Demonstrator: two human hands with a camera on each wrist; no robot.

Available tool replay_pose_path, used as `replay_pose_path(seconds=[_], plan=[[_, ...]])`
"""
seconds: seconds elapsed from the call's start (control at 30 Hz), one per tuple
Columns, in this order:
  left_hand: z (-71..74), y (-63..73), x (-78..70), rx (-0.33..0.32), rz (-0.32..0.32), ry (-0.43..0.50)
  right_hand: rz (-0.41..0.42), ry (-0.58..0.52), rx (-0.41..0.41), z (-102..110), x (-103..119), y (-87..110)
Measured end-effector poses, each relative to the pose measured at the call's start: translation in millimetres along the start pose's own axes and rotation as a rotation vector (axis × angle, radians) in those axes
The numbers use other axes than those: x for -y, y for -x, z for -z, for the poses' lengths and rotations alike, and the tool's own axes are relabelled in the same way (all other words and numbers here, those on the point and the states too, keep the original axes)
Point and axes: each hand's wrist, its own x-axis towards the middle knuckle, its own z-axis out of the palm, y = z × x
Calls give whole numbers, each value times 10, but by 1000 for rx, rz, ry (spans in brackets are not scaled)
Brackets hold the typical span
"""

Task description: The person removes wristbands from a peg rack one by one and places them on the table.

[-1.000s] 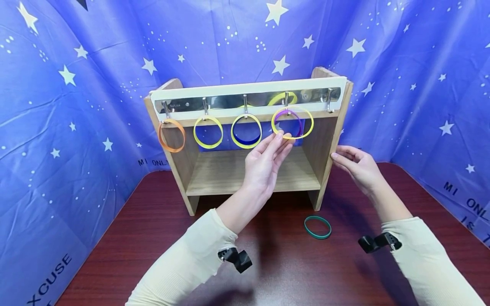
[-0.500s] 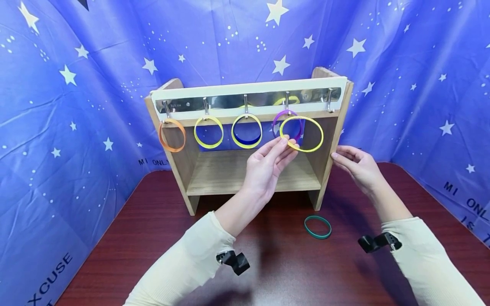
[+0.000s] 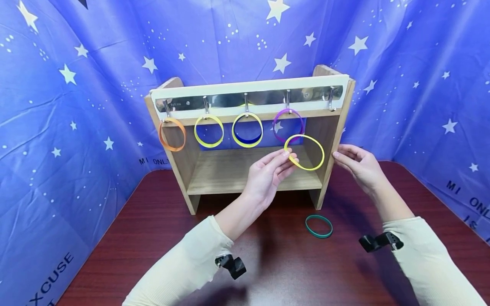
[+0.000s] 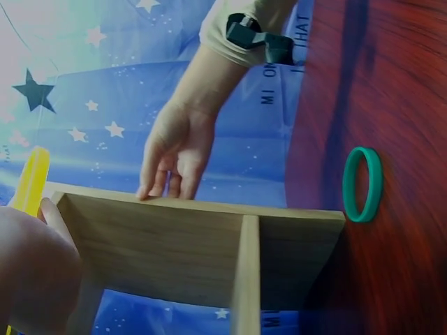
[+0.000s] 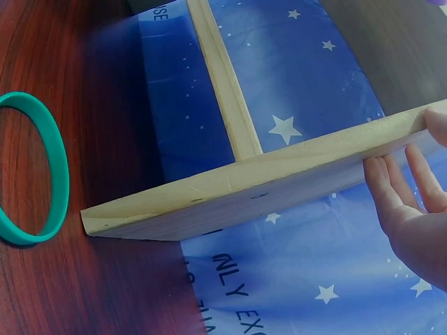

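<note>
My left hand (image 3: pixel 264 176) pinches a yellow silicone wristband (image 3: pixel 321 163) at its left side, in front of the wooden shelf (image 3: pixel 252 170) and just below the hooks. In the left wrist view that yellow wristband (image 4: pixel 36 181) shows edge-on. A purple wristband (image 3: pixel 274 123) hangs behind it on the fourth hook. My right hand (image 3: pixel 360 165) touches the shelf's right side panel (image 5: pixel 174 199), thumb at the front edge and fingers against the outer face. A green wristband (image 3: pixel 319 236) lies on the table in front of the shelf.
A metal hook rail (image 3: pixel 226 100) runs along the shelf's top. An orange wristband (image 3: pixel 175 148), a yellow one (image 3: pixel 208 145) and a yellow one with blue inside (image 3: pixel 248 145) hang from its left hooks. No band hangs on the rightmost hook (image 3: pixel 331 102). Starry blue curtains (image 3: pixel 229 38) surround the table (image 3: pixel 275 263).
The yellow wristband in my left hand has come away from the fourth hook, moving down and slightly right. The purple band stays hanging there. My right hand keeps its place on the side panel.
</note>
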Motion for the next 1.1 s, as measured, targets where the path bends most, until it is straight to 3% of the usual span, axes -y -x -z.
replay_pose_path(seconds=[0.53,1.1], plan=[[187,15,140,-18,82,-53,-4,-24,5,4,17,-26],[399,69,446,-98,216,-200,-7,-7,7,16,3,-6]])
